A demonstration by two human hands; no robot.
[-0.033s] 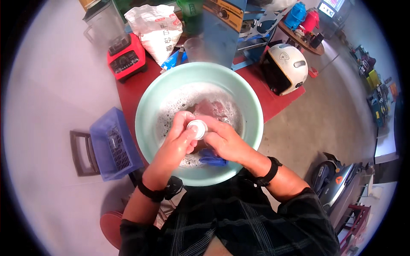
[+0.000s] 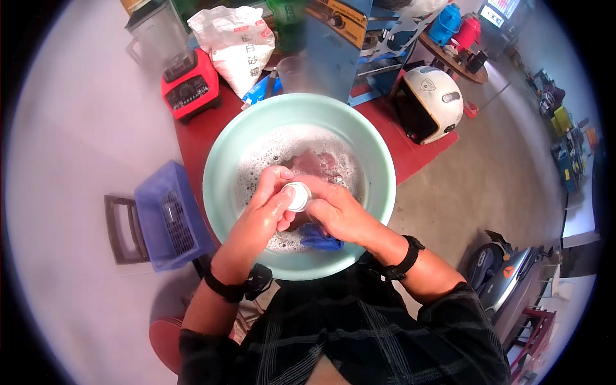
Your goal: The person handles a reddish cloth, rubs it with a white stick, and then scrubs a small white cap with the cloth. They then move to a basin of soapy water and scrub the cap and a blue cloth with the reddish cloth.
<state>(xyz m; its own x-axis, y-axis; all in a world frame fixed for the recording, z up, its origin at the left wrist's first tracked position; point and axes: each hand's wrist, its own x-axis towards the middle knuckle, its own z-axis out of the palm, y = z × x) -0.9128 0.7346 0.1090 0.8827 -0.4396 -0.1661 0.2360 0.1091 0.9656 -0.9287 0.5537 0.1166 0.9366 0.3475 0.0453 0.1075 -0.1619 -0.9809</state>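
Over the middle of a pale green basin of foamy water, both my hands are closed around a small white round piece, like a cap or little cup. My left hand presses its thumb on the face of it. My right hand grips the other side, fingers curled behind and partly hidden. A crumpled blue cloth lies in the water just below my hands. Beyond them, something reddish-brown sits half under the suds; its kind is unclear.
The basin stands on a red table. Behind it are a red blender, a white sack and a clear cup. A white helmet rests at the right. A blue-purple crate is at the left.
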